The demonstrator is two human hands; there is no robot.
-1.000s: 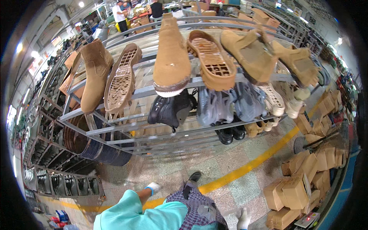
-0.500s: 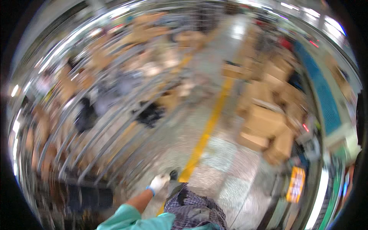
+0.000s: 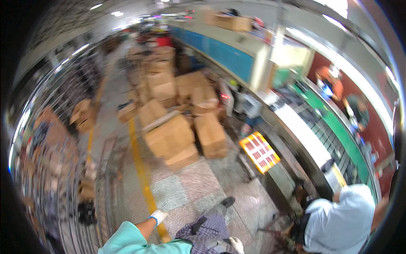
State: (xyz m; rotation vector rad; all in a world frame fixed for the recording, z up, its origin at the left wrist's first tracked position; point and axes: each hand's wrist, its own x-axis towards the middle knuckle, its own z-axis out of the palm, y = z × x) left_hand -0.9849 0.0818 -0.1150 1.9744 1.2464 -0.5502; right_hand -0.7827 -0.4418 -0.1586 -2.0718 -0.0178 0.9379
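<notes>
My left hand (image 3: pixel 159 216), in a white glove with a blue cuff, hangs at my left side over the yellow floor line (image 3: pixel 143 180). Nothing shows in it, but its fingers are too blurred to make out. At the lower edge, close against my dark checked garment (image 3: pixel 201 230), part of my right hand (image 3: pixel 237 244) shows, also white-gloved. Its fingers are mostly hidden. One shoe (image 3: pixel 228 201) is forward on the tiled floor. Neither hand touches the cardboard boxes (image 3: pixel 171 135) stacked ahead of me.
Racks of metal rails (image 3: pixel 67 203) line the left. At right, a co-worker in a white top (image 3: pixel 342 220) bends beside a long bench. An orange-edged panel (image 3: pixel 259 152) stands near it. Two more people work behind the green conveyor (image 3: pixel 334 127). Blue panels (image 3: pixel 228 55) run beyond the boxes.
My view has swung to the right, so the boxes now lie ahead, and the co-worker and conveyor have come into sight. My right hand now shows at the lower edge.
</notes>
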